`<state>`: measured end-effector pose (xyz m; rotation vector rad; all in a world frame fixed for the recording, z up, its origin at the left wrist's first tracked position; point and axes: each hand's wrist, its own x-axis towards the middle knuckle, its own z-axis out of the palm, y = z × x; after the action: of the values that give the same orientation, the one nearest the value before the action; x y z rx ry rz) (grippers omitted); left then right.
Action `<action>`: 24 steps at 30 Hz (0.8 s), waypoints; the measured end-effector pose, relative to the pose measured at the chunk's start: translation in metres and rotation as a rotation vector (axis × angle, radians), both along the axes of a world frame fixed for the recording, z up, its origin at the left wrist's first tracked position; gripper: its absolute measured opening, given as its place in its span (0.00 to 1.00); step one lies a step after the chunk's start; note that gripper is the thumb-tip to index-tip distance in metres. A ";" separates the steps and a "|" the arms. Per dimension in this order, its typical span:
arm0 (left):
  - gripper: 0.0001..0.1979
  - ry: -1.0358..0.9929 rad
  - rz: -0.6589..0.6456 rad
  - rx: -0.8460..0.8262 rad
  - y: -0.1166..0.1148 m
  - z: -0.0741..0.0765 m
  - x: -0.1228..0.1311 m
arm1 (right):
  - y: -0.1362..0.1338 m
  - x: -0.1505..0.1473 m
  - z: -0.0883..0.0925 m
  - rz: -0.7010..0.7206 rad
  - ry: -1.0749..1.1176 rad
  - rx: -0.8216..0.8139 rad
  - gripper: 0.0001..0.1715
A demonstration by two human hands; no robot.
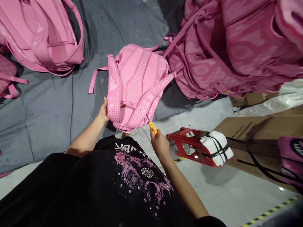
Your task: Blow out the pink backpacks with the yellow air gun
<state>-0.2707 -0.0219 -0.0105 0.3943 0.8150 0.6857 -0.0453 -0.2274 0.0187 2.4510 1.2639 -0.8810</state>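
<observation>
A pink backpack [136, 75] lies back panel up near the front edge of a grey cloth-covered surface, its padded shoulder straps facing me. My left hand [104, 110] grips its lower left side, with the thumb showing and the other fingers hidden behind the bag. In my right hand [159, 142] is a small pair of yellow-handled scissors [152, 127], the fingers closed round the handles. Their thin metal tip points up at the bag's lower right edge, close to the strap's lower end. A loose webbing strap hangs off the bag's left side.
More pink backpacks lie at the left [52, 37], and a large pile [208, 56] is at the right. A red stool [187, 143] with a white padded top stands on the floor, beside a cardboard box [251, 138]. Yellow-black tape [272, 212] marks the floor.
</observation>
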 end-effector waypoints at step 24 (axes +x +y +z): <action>0.39 0.266 -0.183 0.248 -0.011 0.014 0.023 | -0.046 -0.033 0.018 0.179 0.160 -0.099 0.21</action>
<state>-0.2478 -0.0332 0.0031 0.7878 0.9338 0.5708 -0.0785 -0.2734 0.0364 2.1887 1.4309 -1.0794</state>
